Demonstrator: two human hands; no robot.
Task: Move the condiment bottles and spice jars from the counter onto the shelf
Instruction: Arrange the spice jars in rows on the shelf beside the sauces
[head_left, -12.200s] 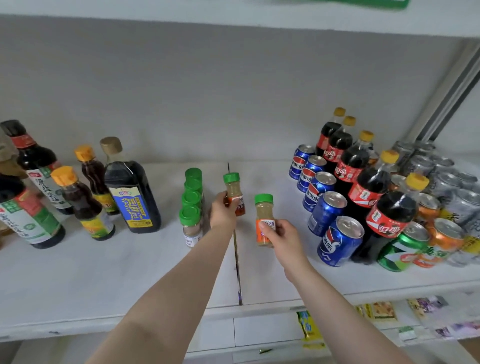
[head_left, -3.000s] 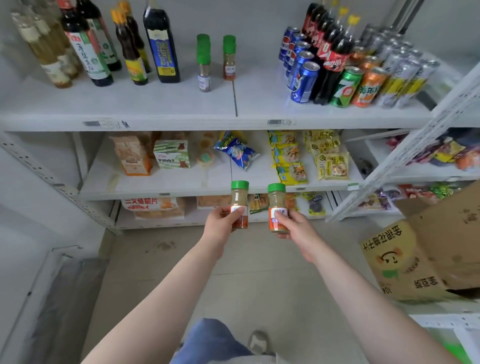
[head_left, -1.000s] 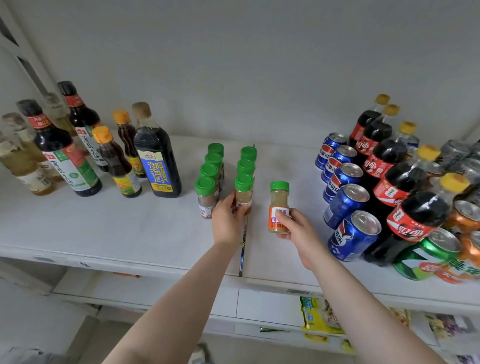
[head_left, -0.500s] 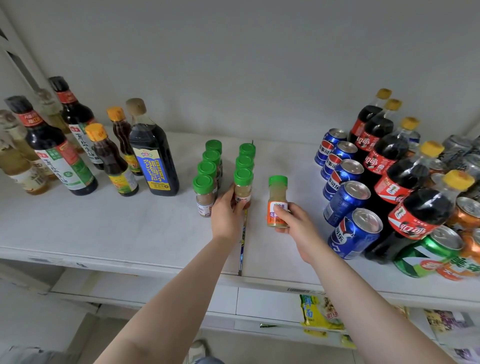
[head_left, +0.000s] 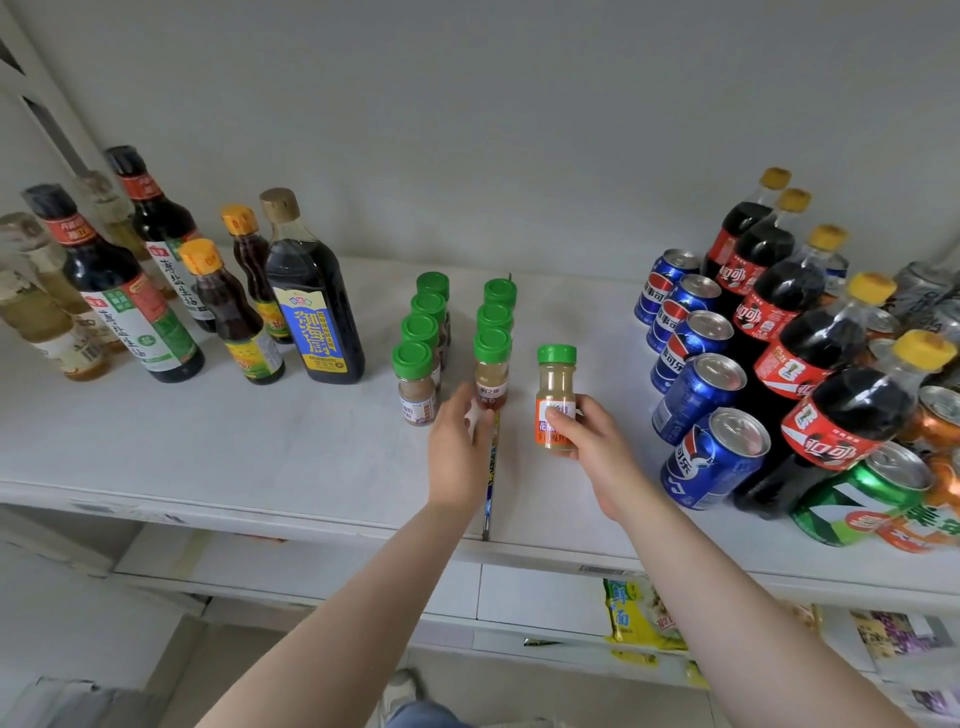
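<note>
White shelf (head_left: 234, 441): right hand (head_left: 592, 447) grips a spice jar (head_left: 556, 400) (upright); left hand (head_left: 460, 441), fingers loose, touches the neighbouring jar (head_left: 491, 374).

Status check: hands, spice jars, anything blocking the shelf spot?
Left hand open, fingertips by front jar of second row. Right hand grip shut on orange-label jar, beside that row. Nothing in the way; cans clear to the right.

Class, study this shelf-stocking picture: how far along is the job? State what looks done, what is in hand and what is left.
Done: sauce bottles and two rows of green-capped spice jars stand on the shelf.

In hand: the left hand is at the front jar of the second row, its grip unclear; the right hand grips an orange-labelled jar.

Left: setting that jar down. The counter is out of view.
</note>
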